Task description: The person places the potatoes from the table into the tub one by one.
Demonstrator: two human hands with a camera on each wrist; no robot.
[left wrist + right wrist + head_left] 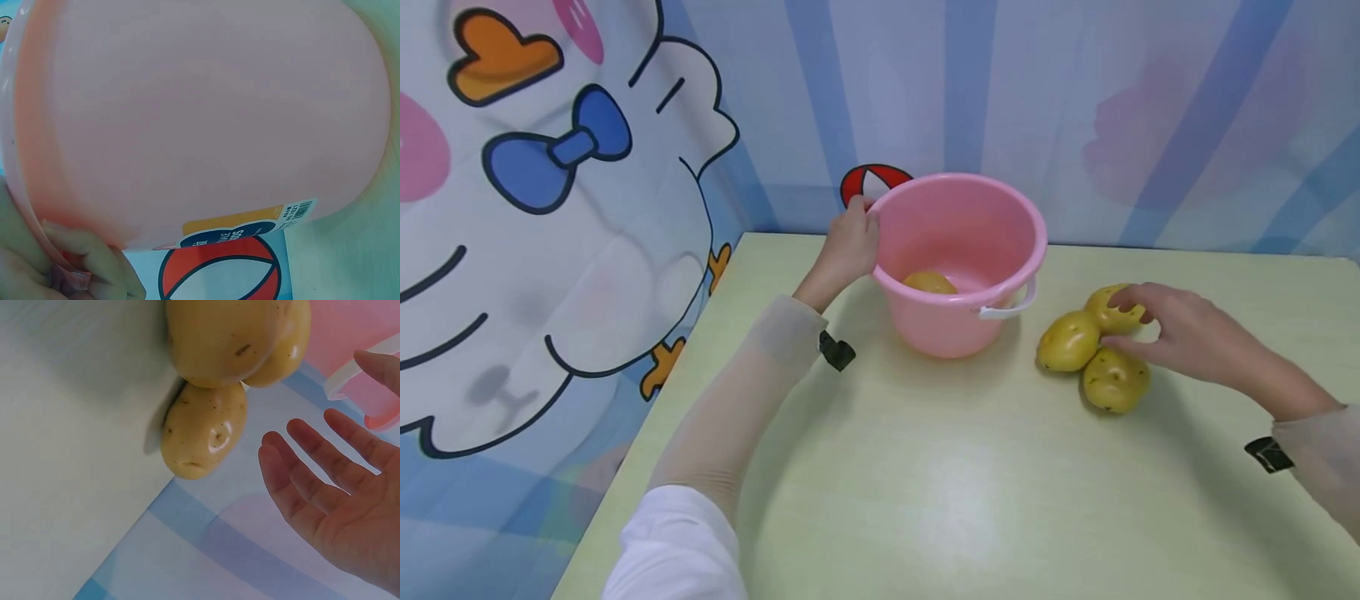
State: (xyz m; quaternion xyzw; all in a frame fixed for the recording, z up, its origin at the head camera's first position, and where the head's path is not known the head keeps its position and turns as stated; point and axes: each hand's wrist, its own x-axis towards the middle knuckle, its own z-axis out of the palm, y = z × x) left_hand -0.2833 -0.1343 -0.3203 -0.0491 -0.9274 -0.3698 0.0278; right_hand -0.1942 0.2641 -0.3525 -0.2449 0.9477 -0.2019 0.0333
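Note:
A pink bucket stands upright on the table, with one yellow potato visible inside. My left hand grips its rim on the left side; in the left wrist view, thumb and fingers pinch the rim's edge. Three more potatoes lie together right of the bucket: one to the left, one in front, one behind. Above and to the right of this group hovers my right hand, fingers spread and relaxed. The right wrist view shows this hand holding nothing, apart from the potatoes.
A white handle hangs on the bucket's right side. Behind the pale table hangs a blue striped backdrop, with a cartoon figure along the left. A printed label sits on the bucket's outer wall.

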